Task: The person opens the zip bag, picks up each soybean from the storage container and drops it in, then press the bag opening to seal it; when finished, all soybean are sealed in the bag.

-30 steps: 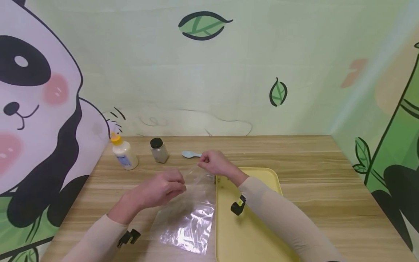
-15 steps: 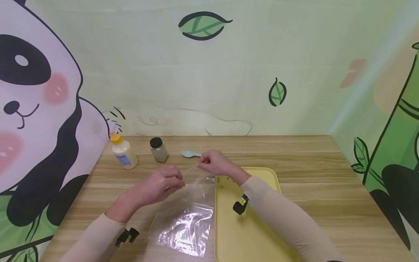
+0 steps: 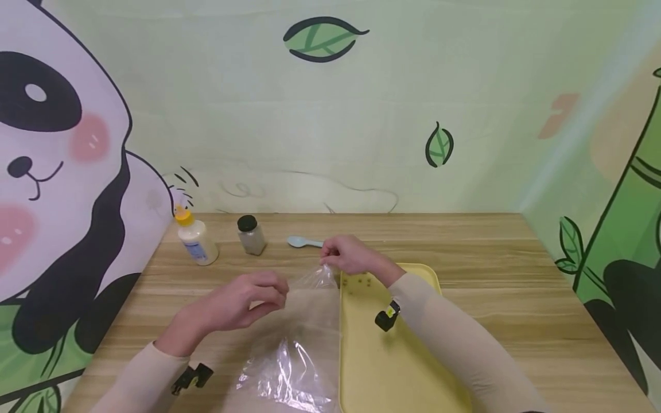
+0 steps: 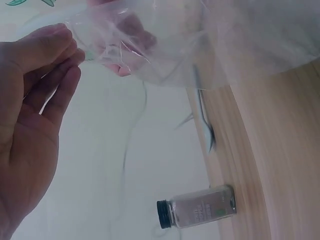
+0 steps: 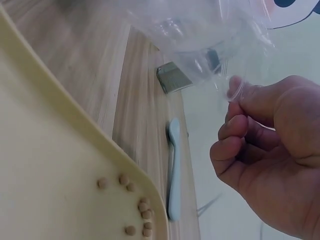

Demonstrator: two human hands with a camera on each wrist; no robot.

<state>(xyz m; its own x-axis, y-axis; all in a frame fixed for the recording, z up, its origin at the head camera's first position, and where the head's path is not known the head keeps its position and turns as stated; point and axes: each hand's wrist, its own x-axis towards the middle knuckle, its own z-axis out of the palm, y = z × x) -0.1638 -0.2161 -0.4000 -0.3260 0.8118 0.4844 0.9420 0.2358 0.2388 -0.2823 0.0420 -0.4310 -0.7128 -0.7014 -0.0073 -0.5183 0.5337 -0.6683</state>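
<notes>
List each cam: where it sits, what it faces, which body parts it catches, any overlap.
Head: on the head, facing forward and down; both hands, left and right, both sleeved forearms, clear bag, yellow tray.
Left wrist: on the left wrist, facing that hand's work; left hand at image left, part of the right hand behind the bag.
Right wrist: on the right wrist, facing that hand's work; right hand at image right.
Shared by both wrists: bag, spoon, black-capped jar.

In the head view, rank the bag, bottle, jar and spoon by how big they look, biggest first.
1. Bag
2. Bottle
3. Jar
4. Spoon, partly hidden behind the right hand
</notes>
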